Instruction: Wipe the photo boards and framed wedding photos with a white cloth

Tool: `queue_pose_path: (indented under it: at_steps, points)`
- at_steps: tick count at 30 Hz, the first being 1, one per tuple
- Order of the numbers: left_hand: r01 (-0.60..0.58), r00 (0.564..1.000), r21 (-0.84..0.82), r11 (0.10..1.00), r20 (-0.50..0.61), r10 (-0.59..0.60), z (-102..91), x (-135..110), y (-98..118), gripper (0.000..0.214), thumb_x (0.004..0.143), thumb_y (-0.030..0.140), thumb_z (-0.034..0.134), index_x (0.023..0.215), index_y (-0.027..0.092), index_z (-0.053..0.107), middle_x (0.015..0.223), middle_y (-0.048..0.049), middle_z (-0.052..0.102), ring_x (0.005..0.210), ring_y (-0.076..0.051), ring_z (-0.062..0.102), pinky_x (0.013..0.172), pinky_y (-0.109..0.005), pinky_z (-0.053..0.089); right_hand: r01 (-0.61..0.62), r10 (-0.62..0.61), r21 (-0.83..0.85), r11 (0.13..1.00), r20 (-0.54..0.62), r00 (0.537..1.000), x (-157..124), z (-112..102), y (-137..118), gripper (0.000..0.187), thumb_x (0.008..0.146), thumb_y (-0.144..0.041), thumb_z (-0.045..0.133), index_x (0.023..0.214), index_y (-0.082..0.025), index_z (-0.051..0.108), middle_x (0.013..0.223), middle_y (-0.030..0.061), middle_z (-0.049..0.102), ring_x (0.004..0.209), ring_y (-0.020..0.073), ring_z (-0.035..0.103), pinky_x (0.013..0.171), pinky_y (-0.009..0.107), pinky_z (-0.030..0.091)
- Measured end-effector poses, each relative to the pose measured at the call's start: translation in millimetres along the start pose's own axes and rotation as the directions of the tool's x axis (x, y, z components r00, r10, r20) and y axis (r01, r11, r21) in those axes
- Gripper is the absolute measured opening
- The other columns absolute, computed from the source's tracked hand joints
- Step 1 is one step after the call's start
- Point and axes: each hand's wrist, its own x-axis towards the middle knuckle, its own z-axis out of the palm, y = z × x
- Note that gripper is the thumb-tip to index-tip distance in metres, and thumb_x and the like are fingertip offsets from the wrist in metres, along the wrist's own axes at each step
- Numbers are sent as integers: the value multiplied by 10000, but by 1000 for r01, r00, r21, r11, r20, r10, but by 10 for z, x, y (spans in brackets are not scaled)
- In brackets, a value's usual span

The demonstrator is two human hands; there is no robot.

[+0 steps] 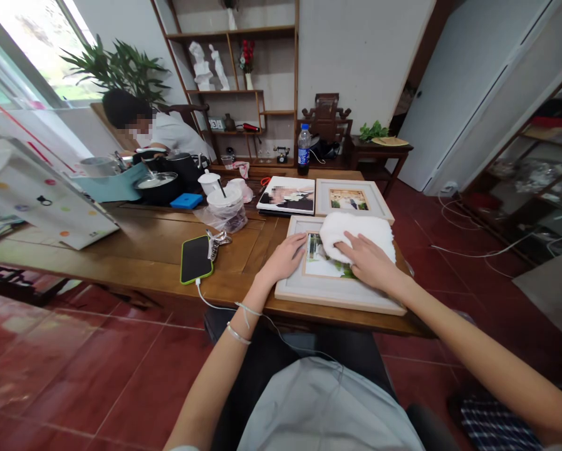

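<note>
A framed photo with a pale wooden frame (327, 291) lies flat at the near edge of the wooden table (144, 247). My right hand (368, 260) presses flat on a fluffy white cloth (358, 232) that covers the upper right of the picture glass. My left hand (287, 255) rests on the frame's left border, fingers together and laid flat, holding it steady. Both of my forearms reach in from below.
Two more photos (287, 194) (351, 199) lie behind the frame. A green-cased phone (195, 258) on a cable, a metal clip (217, 241), a bagged cup (225, 207) and a blue bottle (303, 150) are on the table. Another person (153, 128) sits at the far left.
</note>
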Motion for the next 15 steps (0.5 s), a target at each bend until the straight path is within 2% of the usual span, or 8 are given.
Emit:
queue_pose_path:
  at_steps: [3,6,11,15]
  points:
    - [10,1000,9,1000,5,-10,-1,1,-4,395,919,260,404,1279,134,508,1354,-128,495,1276,-220,430,1097,-405,325,-50,48,-61,997,-49,998,129,76,110,613,683,-21,446,1286,-131,430,1284,196,509,1313,281,327,1038,433,259]
    - [8,1000,7,1000,7,-8,-2,2,-6,395,921,262,402,1281,139,505,1354,-123,496,1276,-219,430,1095,-409,327,-73,70,-92,993,-41,997,210,82,116,612,685,-11,438,1284,-134,427,1244,186,539,1307,304,321,1012,452,271]
    - [0,1000,3,1000,3,0,-4,-1,-3,388,922,267,405,1277,151,509,1353,-116,498,1276,-214,432,1093,-405,331,-30,36,-55,998,101,994,119,-64,-74,591,706,10,384,1279,-130,435,1055,164,624,1157,319,458,927,439,333]
    - [0,1000,18,1000,2,0,-1,-3,0,387,925,263,397,1274,140,511,1347,-122,504,1268,-214,439,1092,-402,333,15,-30,67,998,232,972,-142,-338,-309,594,709,25,375,1272,-146,455,1082,160,615,1113,292,506,889,382,366]
